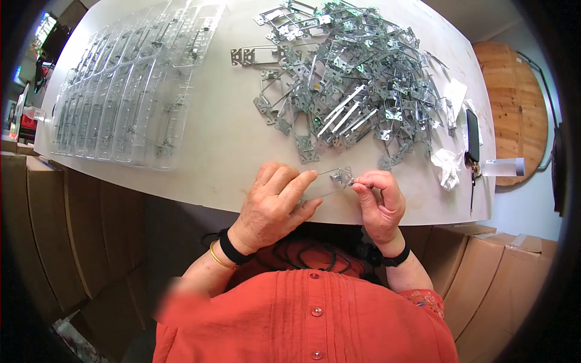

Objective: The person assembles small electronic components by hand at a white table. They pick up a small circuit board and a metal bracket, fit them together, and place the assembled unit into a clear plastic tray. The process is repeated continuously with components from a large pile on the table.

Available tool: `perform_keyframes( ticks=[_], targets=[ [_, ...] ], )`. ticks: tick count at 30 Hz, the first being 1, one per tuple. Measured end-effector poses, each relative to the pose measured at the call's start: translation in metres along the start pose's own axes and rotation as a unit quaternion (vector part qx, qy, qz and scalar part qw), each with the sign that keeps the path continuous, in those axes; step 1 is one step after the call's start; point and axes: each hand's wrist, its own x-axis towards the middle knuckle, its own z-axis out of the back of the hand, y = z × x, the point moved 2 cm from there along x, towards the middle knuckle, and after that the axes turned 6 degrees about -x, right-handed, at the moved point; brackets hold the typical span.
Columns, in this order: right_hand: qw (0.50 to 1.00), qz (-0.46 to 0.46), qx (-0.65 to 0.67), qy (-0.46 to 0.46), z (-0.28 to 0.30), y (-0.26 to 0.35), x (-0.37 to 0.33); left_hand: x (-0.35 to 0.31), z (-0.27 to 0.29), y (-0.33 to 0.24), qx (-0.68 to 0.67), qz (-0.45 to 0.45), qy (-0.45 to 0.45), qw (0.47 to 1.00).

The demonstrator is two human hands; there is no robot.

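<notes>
Near the front edge of the table, a thin silvery metal bracket frame (342, 176) lies between my two hands, with a flat punched plate at its right end and slim side rods. My left hand (269, 202) closes around the frame's left part, thumb and forefinger along its sides; that end is hidden by the fingers. My right hand (382, 202) pinches at the right end plate with thumb and forefinger. Whether a small separate part is in that pinch cannot be made out. Just beyond rises a big tangled pile of similar metal brackets (354, 78).
Clear plastic compartment trays (130, 109) holding metal pieces cover the table's left side. At the right lie crumpled white tissue (448, 168), a dark phone-like object (472, 134) and a clear cylindrical bottle (503, 167). Cardboard boxes (496, 284) flank the table's front on both sides.
</notes>
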Motion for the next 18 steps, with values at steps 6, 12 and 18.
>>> perform_keyframes(
  ticks=[6, 12, 18],
  targets=[
    [1.0, -0.004, -0.022, 0.003, 0.001, 0.006, -0.001, 0.0, 0.0, -0.002, -0.009, -0.002, -0.005, 1.0],
    [0.999, -0.044, 0.024, 0.011, 0.001, 0.001, -0.006, -0.004, -0.001, -0.001, -0.016, -0.002, -0.017, 1.0],
    [1.0, -0.012, 0.016, 0.017, 0.0, -0.006, -0.008, -0.007, -0.001, 0.001, -0.006, -0.01, -0.009, 1.0]
  ],
)
